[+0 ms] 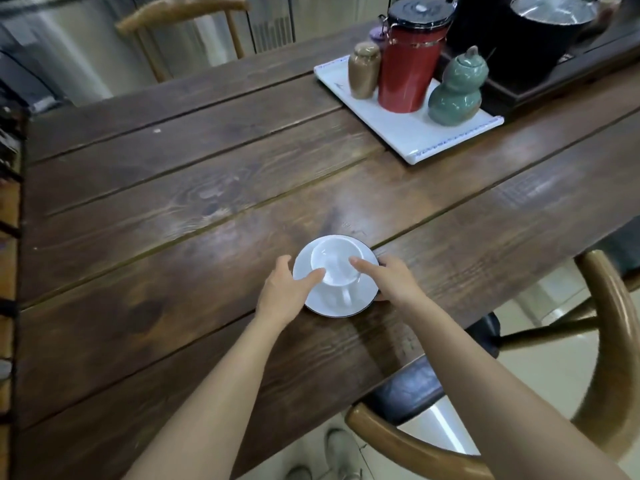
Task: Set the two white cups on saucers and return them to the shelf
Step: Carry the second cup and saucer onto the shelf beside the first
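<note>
So there's one white ceramic cup (335,263) sitting upright on a round white saucer with a thin dark rim (360,299), and the pair is on the dark brown plank bench (173,202), near its front edge. The cup's handle points back toward the person. It's a bit blurry, so I can't make out whether there's anything inside the cup.

Both hands are on it. The left hand (287,289) is at the left side of the saucer, with its thumb lying over the saucer and touching the cup wall. The right hand (391,282) does the same from the right: thumb against the cup, the other fingers wrapped around the saucer's right edge. So both are clamped around the saucer from opposite sides. I honestly can't tell if the saucer is lifted or resting flat on the wood.

Further back on the right there's a white rectangular tray (450,136) holding a small brown ceramic jar (363,71), a tall red canister with a black lid (408,60) and a green gourd-shaped ceramic jar (455,91), all close together. Well apart from the cup. A curved wooden chair back (415,445) sits at the lower right, beside the bench.
</note>
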The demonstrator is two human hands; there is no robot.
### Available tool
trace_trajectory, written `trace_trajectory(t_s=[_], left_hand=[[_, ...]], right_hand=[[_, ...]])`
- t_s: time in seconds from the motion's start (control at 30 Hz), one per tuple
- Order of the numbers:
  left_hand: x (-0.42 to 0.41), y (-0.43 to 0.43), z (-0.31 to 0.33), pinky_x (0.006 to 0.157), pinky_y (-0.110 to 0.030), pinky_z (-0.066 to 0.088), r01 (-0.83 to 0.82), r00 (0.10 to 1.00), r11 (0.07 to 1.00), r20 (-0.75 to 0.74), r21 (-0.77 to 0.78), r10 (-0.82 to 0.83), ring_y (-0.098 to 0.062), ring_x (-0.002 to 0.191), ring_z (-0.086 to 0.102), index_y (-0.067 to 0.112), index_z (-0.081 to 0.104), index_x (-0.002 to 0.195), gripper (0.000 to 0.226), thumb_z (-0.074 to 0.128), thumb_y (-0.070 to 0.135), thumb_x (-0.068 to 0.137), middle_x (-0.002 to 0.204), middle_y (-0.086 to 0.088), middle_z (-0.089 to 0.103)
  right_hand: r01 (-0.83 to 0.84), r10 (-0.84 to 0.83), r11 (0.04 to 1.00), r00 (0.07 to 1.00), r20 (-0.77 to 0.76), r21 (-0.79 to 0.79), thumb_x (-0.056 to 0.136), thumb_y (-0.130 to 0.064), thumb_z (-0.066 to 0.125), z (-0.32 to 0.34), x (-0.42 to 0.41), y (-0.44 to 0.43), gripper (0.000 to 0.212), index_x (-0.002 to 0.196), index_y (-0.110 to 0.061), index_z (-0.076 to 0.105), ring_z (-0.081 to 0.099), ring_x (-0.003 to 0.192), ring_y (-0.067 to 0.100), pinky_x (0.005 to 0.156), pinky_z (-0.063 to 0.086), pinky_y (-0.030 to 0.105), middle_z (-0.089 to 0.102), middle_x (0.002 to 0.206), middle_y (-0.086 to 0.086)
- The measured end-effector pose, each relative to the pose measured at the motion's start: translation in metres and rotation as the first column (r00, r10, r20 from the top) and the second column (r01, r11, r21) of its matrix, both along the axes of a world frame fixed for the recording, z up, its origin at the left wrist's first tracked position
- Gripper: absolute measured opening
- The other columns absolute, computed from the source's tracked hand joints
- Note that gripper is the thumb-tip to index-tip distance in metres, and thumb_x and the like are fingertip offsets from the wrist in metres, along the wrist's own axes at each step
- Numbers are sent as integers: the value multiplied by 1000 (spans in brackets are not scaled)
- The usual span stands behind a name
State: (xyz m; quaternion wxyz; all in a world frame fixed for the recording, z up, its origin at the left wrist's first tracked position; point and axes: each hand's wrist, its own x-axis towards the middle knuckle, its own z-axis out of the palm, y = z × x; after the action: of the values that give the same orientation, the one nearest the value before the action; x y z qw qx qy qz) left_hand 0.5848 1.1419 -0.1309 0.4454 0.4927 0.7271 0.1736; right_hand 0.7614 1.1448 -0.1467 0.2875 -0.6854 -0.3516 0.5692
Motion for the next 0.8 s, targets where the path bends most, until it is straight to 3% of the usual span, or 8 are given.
trace_trajectory(t_s=[0.13, 0.23, 0.3, 0.43, 0.53, 0.6, 0.7, 0.8], left_hand=[[4, 2, 4, 76, -36, 54, -191, 919, 964, 311, -184, 241, -17, 94, 59, 9, 47, 123, 52, 70, 29, 81, 116, 0, 57], [4, 3, 6, 76, -40, 56, -209, 879, 952, 384, -223, 283, -20, 91, 63, 5, 61, 111, 36, 71, 20, 80, 113, -10, 66], [3, 2, 6, 78, -42, 56, -210, 876, 953, 391, -216, 282, -21, 91, 64, 7, 64, 105, 29, 71, 16, 78, 110, -11, 67], [-3, -4, 13, 79, -44, 56, -222, 864, 952, 410, -212, 292, -26, 103, 62, 7, 60, 112, 41, 74, 19, 75, 116, -9, 64], [-12, -12, 22, 74, -41, 54, -256, 819, 941, 467, -223, 334, -29, 106, 61, 10, 50, 119, 52, 75, 19, 75, 119, -8, 60], [-21, -20, 30, 78, -44, 54, -271, 779, 932, 514, -241, 360, -32, 107, 60, 13, 46, 121, 56, 76, 19, 75, 120, -9, 57], [-42, -40, 40, 89, -51, 52, -299, 724, 922, 571, -248, 388, -35, 107, 61, 15, 44, 122, 58, 77, 22, 74, 125, -11, 56], [-72, -71, 52, 88, -50, 52, -386, 676, 898, 598, -211, 431, -34, 106, 61, 16, 44, 119, 54, 76, 22, 75, 124, -11, 56]], right_hand=[[-28, 27, 999, 998, -52, -25, 77, -39, 71, -1, 2, 7, 49, 112, -6, 62, 67, 91, 24, 68, 53, 31, 68, 106, 9], [-31, 31, 1000, 998, -54, 0, 74, -40, 73, -2, 2, 6, 50, 108, -4, 64, 68, 93, 27, 74, 54, 37, 70, 103, 12], [-37, 38, 999, 997, -63, 20, 72, -40, 75, -3, 3, 5, 50, 104, -3, 66, 68, 89, 27, 67, 53, 33, 70, 98, 11], [-43, 52, 995, 994, -97, 91, 77, -31, 74, 7, -1, -1, 32, 92, -5, 66, 64, 74, 19, 56, 47, 24, 66, 82, 4], [-69, 86, 988, 989, -121, 138, 76, -33, 75, 19, -6, -6, 38, 99, -4, 66, 67, 81, 23, 56, 48, 25, 68, 87, 5], [-102, 123, 980, 986, -115, 174, 74, -36, 76, 31, -13, -9, 40, 101, -8, 63, 67, 81, 19, 52, 47, 22, 67, 92, 4], [-183, 206, 958, 975, -85, 221, 75, -38, 75, 51, -33, -19, 33, 94, -15, 61, 67, 79, 16, 58, 56, 31, 67, 91, 4], [-262, 293, 926, 953, -80, 270, 78, -34, 73, 66, -64, -35, 21, 85, -19, 61, 67, 75, 15, 69, 58, 41, 66, 84, 1]])
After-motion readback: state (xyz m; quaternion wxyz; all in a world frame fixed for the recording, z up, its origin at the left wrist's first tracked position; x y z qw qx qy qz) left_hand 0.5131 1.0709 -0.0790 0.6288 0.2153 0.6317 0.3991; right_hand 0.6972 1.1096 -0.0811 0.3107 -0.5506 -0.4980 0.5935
